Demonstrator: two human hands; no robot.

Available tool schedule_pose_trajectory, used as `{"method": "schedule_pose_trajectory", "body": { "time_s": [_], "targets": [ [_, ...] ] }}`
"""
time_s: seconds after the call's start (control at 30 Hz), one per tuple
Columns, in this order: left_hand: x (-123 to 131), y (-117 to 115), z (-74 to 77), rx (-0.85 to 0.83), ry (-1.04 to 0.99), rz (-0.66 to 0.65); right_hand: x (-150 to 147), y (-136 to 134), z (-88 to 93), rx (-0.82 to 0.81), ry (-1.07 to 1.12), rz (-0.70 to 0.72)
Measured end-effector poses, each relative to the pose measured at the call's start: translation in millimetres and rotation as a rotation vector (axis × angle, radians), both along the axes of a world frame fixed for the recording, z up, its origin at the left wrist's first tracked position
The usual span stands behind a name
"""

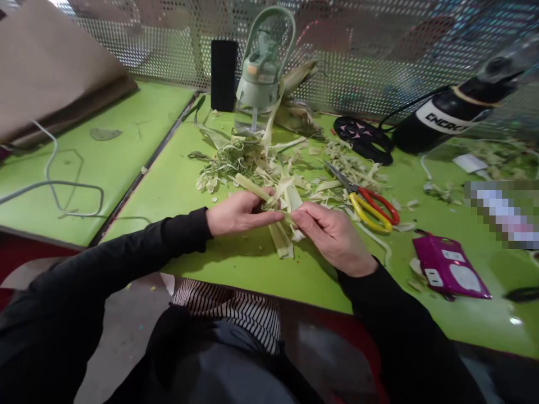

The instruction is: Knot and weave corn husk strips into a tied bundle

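Pale green corn husk strips (256, 188) lie between my hands, above the front part of the green table. My left hand (240, 213) is closed around them, its thumb pointing right. My right hand (330, 235) pinches the same husk just right of the left fingertips; part of the grip is hidden. A folded piece of husk (281, 241) hangs below the hands. Behind them spreads a heap of shredded husk (236, 160). Scissors (368, 207) with one red and one yellow handle lie right of it, blades pointing up and left.
A green-lidded water bottle (257, 84), an upright black phone (223, 76) and unstripped husks (295, 115) stand at the back against a perforated metal screen (168, 45). Rightward are a black disc (357, 134), a black bottle (442, 118) and a purple pouch (452, 266). Brown paper (59, 67) and a cable (76, 182) lie left.
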State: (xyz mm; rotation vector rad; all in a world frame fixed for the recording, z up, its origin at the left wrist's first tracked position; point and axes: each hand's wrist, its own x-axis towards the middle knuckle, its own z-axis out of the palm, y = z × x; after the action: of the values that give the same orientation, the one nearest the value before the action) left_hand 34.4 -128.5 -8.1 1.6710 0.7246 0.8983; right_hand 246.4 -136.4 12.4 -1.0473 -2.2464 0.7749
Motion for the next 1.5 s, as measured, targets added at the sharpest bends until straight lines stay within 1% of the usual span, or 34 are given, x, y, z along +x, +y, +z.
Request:
{"method": "schedule_pose_trajectory", "body": {
  "time_s": [0.1,0.13,0.2,0.23,0.27,0.3,0.33,0.37,0.4,0.47,0.53,0.67,0.7,0.73,0.8,0.87,0.97,1.07,1.13,1.17,1.33,1.43,1.5],
  "targets": [
    [-9.8,0.5,-3.0,-0.027,-0.039,0.025,-0.1,1.2,-0.3,-0.016,-0.034,0.026],
    [-11.7,1.4,-3.9,-0.055,-0.051,0.04,-1.0,2.3,-1.3,-0.001,-0.038,0.009],
    [-12.0,4.4,-4.9,-0.171,-0.084,0.082,-4.1,4.7,-4.5,0.123,-0.016,-0.106],
    [-10.2,6.1,-4.9,-0.257,-0.123,0.108,-6.4,5.7,-6.4,0.229,0.01,-0.198],
    [-7.3,7.9,-4.8,-0.349,-0.188,0.133,-9.1,6.4,-8.3,0.345,0.036,-0.283],
    [-3.4,9.4,-4.5,-0.423,-0.3,0.171,-12.2,6.7,-9.9,0.432,0.051,-0.343],
    [1.2,10.4,-4.1,-0.456,-0.423,0.208,-15.6,6.7,-11.2,0.476,0.057,-0.363],
    [6.1,10.9,-3.7,-0.446,-0.521,0.24,-19.3,6.5,-12.0,0.47,0.05,-0.342],
    [11.0,10.9,-3.2,-0.41,-0.581,0.252,-23.2,6.2,-12.3,0.424,0.038,-0.306],
    [19.2,9.6,-1.5,-0.359,-0.64,0.271,-31.0,6.0,-11.2,0.285,0.028,-0.279],
    [24.0,8.0,1.6,-0.361,-0.676,0.316,-38.2,6.8,-8.7,0.081,0.087,-0.285],
    [24.3,7.7,9.8,-0.415,-0.747,0.425,-49.6,8.7,-3.8,-0.485,0.292,-0.275],
    [23.7,8.0,11.1,-0.419,-0.755,0.426,-51.8,8.9,-3.0,-0.566,0.315,-0.267],
    [23.5,8.3,11.8,-0.42,-0.758,0.416,-53.6,9.2,-2.3,-0.593,0.34,-0.263],
    [24.3,8.9,11.4,-0.419,-0.748,0.377,-56.4,10.3,-1.5,-0.545,0.408,-0.257],
    [26.8,9.8,9.4,-0.422,-0.749,0.366,-57.8,12.7,-1.7,-0.485,0.477,-0.26],
    [30.2,12.5,6.2,-0.461,-0.753,0.332,-57.6,18.4,-5.6,-0.508,0.475,-0.227],
    [29.4,16.4,4.3,-0.501,-0.72,0.22,-54.5,24.0,-13.0,-0.536,0.462,-0.197],
    [26.9,18.4,3.9,-0.487,-0.688,0.143,-51.3,25.3,-16.8,-0.531,0.458,-0.188],
    [25.5,19.2,4.0,-0.464,-0.675,0.127,-49.6,24.9,-17.8,-0.522,0.453,-0.182],
    [20.1,21.9,3.2,-0.315,-0.626,0.188,-42.3,18.8,-16.0,-0.424,0.371,-0.119],
    [18.3,25.9,-3.0,-0.314,-0.605,0.154,-40.3,19.5,-18.0,-0.325,0.28,-0.087],
    [16.7,29.7,-9.1,-0.336,-0.601,0.135,-40.1,22.3,-22.1,-0.259,0.235,-0.093]
  ]
}}
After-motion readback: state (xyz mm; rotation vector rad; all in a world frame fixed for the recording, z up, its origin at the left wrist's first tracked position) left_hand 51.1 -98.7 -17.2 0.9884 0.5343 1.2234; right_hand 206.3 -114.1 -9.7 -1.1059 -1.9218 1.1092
